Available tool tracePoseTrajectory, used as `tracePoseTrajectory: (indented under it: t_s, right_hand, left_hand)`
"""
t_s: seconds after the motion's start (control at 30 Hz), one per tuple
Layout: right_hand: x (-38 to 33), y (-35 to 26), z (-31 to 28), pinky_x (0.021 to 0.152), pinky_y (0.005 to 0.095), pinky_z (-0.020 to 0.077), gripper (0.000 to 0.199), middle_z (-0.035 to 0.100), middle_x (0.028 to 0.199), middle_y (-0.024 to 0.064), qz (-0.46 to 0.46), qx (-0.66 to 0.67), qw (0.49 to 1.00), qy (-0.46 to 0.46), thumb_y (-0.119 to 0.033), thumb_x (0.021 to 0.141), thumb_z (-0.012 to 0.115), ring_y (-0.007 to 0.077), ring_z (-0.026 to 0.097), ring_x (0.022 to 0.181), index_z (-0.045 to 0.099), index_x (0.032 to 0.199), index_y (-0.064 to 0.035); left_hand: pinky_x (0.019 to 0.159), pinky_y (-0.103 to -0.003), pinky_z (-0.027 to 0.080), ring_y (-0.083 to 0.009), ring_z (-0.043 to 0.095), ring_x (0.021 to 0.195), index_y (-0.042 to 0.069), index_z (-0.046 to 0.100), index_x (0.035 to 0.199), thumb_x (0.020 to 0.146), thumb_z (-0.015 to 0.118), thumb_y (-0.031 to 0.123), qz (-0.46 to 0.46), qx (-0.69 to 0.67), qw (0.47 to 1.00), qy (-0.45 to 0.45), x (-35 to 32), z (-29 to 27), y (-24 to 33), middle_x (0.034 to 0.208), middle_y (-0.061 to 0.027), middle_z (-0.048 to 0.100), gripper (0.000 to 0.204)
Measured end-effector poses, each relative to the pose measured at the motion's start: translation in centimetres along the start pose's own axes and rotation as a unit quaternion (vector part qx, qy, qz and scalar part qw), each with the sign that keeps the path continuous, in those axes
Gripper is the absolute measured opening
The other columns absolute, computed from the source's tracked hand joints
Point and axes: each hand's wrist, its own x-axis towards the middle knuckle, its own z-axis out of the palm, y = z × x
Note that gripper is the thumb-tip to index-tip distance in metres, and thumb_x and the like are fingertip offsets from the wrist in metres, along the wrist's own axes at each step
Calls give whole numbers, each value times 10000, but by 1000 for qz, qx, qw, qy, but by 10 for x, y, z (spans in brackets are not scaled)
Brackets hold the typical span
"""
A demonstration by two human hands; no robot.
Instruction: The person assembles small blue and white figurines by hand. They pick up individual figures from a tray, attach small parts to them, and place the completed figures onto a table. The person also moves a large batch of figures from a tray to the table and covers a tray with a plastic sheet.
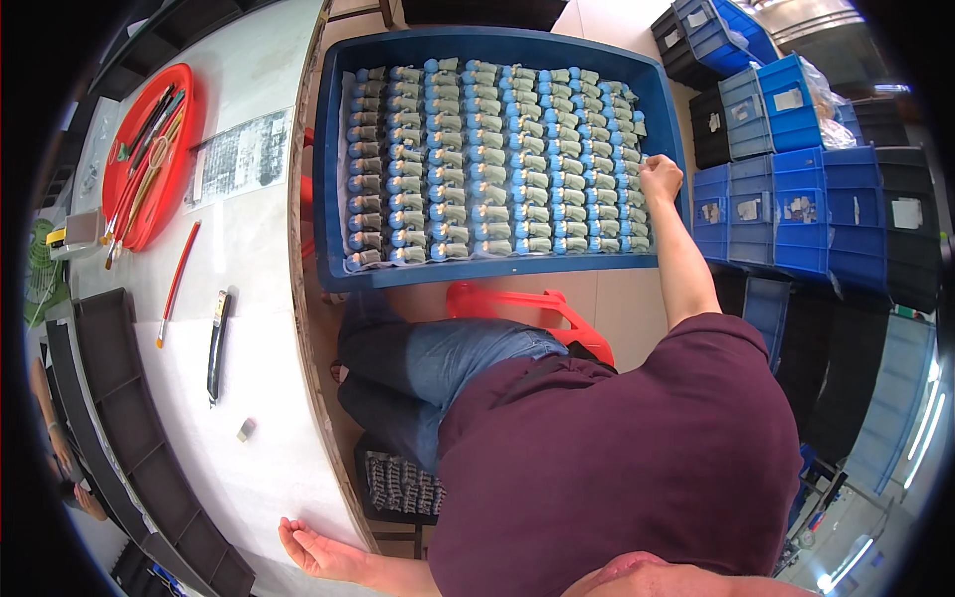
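Note:
My right hand (660,177) reaches out to the right edge of a large blue crate (333,179), its fingers closed at the end of a row; what they grip is hidden. The crate holds several rows of small grey-green parts with blue ends (492,159). My left hand (316,550) rests palm up, fingers apart, on the near edge of the white table (259,418), holding nothing.
A red tray (189,109) with tools lies at the table's far left, beside a printed sheet (242,156). A red-handled tool (177,284) and a black tool (216,345) lie on the table. Dark trays (129,418) line its left. Blue bins (786,199) stack on the right. A red stool (517,303) is under the crate.

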Motion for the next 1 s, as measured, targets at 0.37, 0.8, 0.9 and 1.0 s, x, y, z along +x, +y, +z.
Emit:
tracePoseTrajectory:
  t_s: [0.37,0.8,0.9,1.0]
  right_hand:
    - [-8,5,7,736,389,505,116,674,810,112,16,40,998,35,-157,723,672,292,651,783,673,823,-97]
    - [25,-4,-36,725,344,503,241,680,824,108,57,169,971,161,-200,662,683,243,660,772,672,857,-59]
    - [37,1,-48,771,338,496,281,679,875,116,45,171,978,114,-246,681,682,254,653,840,668,889,-56]
    - [43,-5,-61,818,357,485,318,668,916,138,2,105,994,21,-281,685,670,285,639,884,668,897,-44]
  left_hand:
    - [915,-258,416,-164,526,1016,-57,530,1156,915,489,57,-2,-19,1000,-3,-1,-2,0,1144,-125,559,269]
    - [912,-265,407,-165,515,1029,-56,534,1153,918,480,54,-6,1,1000,5,-1,1,1,1143,-115,555,265]
    - [911,-264,407,-163,515,1028,-56,535,1151,919,480,55,-6,7,1000,10,-2,4,3,1145,-115,554,263]
    - [913,-263,405,-162,512,1032,-56,536,1149,920,481,59,-5,8,1000,6,-3,5,3,1149,-115,551,263]
